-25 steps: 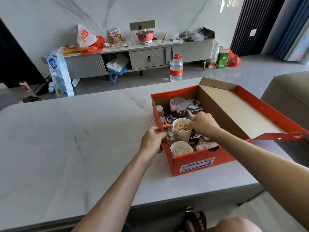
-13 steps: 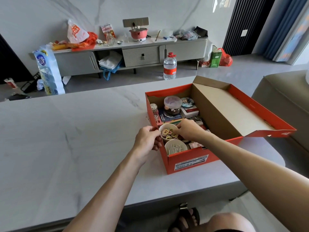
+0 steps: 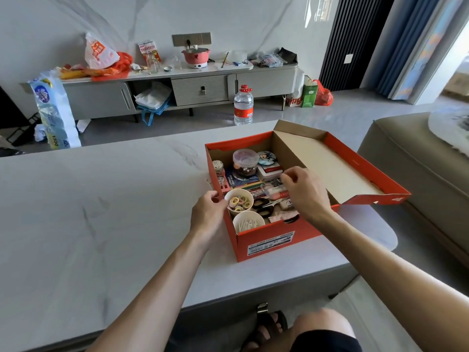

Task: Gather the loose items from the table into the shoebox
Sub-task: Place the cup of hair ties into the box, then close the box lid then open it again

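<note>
- Pale marble-look table [image 3: 101, 212] fills the near room; a low grey cabinet [image 3: 200, 88] lines the far wall.
- An orange shoebox [image 3: 243, 247] sits at the table's right, lid open rightward, holding a jar [image 3: 245, 161], scissors [image 3: 264, 207] and 2 paper cups.
- The left hand [image 3: 208, 214] pinches the shoebox's left wall beside the cup of hair ties [image 3: 239, 203].
- The right hand [image 3: 307, 194] hovers over the contents, fingers loosely curled, holding nothing.

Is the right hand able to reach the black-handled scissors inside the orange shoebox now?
Probably yes: the right hand hovers beside the black-handled scissors, which lie uncovered in the open orange shoebox.
</note>
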